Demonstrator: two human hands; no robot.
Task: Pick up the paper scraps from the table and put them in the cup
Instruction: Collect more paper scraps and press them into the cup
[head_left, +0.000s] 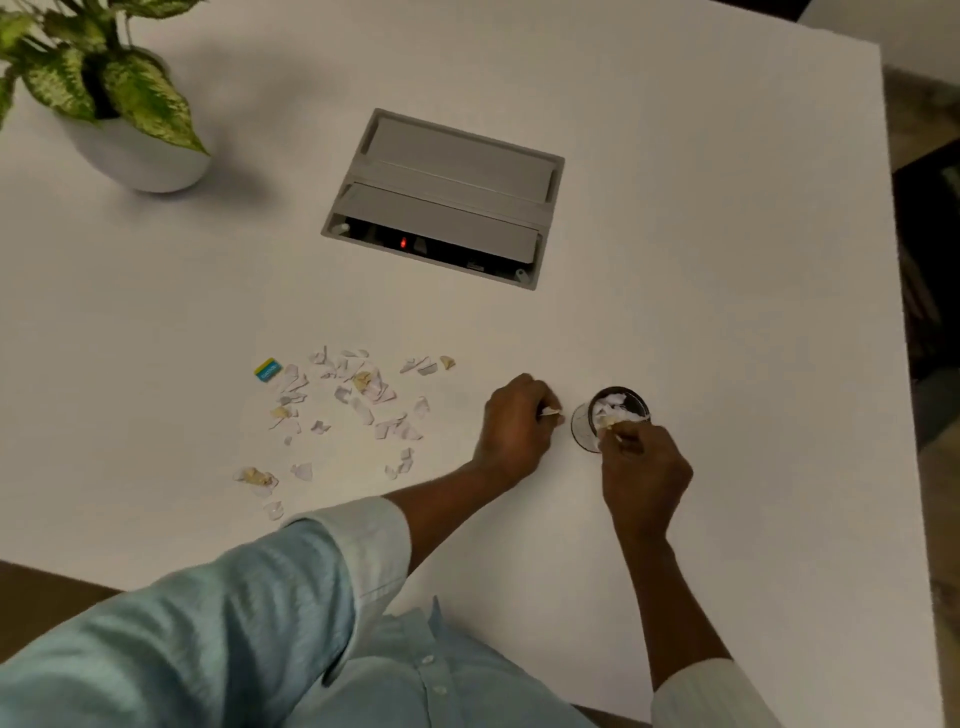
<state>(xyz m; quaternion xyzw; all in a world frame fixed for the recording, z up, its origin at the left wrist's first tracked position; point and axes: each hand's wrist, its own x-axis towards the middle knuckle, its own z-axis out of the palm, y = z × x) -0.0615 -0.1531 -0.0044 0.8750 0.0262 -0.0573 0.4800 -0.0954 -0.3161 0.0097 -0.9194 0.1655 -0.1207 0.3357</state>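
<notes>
Pinching scraps (550, 413): L hand (517, 423) beside upright cup (583, 423); R hand (647, 460) at rim.

Dim warm indoor light, white worktop (701, 234) looks grey-beige, soft wide shadow by the plant pot (140, 163) far beyond the left hand (514, 421), faint shadow under the right hand (644, 460), whole picture slightly soft, wide-angle bending right of the hands.
</notes>
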